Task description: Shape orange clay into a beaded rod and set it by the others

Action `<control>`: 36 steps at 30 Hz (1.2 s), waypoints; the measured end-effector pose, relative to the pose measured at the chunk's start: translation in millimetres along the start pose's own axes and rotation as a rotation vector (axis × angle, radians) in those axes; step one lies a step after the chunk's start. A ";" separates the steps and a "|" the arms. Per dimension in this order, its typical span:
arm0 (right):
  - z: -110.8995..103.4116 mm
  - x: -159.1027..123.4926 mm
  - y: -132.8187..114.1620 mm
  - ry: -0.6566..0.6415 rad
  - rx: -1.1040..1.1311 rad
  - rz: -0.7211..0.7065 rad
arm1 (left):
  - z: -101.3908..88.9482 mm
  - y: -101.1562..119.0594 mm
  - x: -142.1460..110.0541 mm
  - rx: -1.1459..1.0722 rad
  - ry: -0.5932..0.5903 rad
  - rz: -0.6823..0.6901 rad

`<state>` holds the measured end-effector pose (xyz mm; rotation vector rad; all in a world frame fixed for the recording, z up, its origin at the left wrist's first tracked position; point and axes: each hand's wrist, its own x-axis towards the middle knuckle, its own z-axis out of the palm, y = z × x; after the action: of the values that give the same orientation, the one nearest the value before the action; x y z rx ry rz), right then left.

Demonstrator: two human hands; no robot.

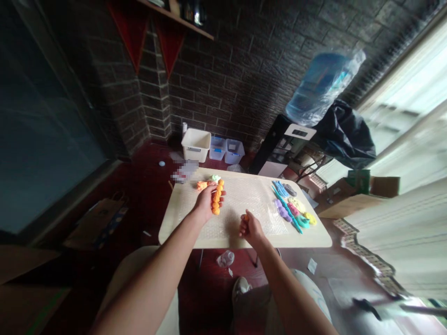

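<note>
My left hand (206, 197) is closed around a knobbly strand of orange modelling clay (216, 197), a row of rounded lumps held upright over the table's left half. To the right and nearer to me, my right hand (252, 228) hovers over the front of the table with its fingers curled in a pinch. A small bit of orange clay (246, 217) shows between its thumb and fingers. Behind my left hand lie an orange lump (201, 185) and a pale green lump (214, 178). Bubble wrap (240, 200) covers the middle of the table.
Clay pieces in several colours, among them a long teal strand (287, 207), lie on the table's (314, 239) right side. Bins, including a white one (196, 139), stand by the wall. A water dispenser (296, 132) is behind, a plastic bottle (226, 258) below.
</note>
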<state>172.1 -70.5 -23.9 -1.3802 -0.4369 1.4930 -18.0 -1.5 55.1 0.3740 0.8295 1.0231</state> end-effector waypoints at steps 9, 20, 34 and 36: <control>2.4 -39.2 -13.8 0.035 -0.032 -0.221 | -15.1 15.1 -7.7 -0.038 -0.005 0.001; 24.1 -50.0 -38.8 -0.085 0.043 -0.233 | -35.2 3.1 -24.7 0.096 -0.014 0.007; 28.0 36.8 -42.9 -0.027 0.211 -0.140 | -26.4 -25.2 -11.2 0.179 -0.050 -0.026; 25.9 41.9 -42.9 -0.003 0.226 -0.130 | -22.1 -31.6 -3.9 0.192 -0.101 -0.046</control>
<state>174.1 -8.2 -4.1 -1.1515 -0.3416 1.3923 -16.8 -22.6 22.6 0.5625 0.8438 0.8773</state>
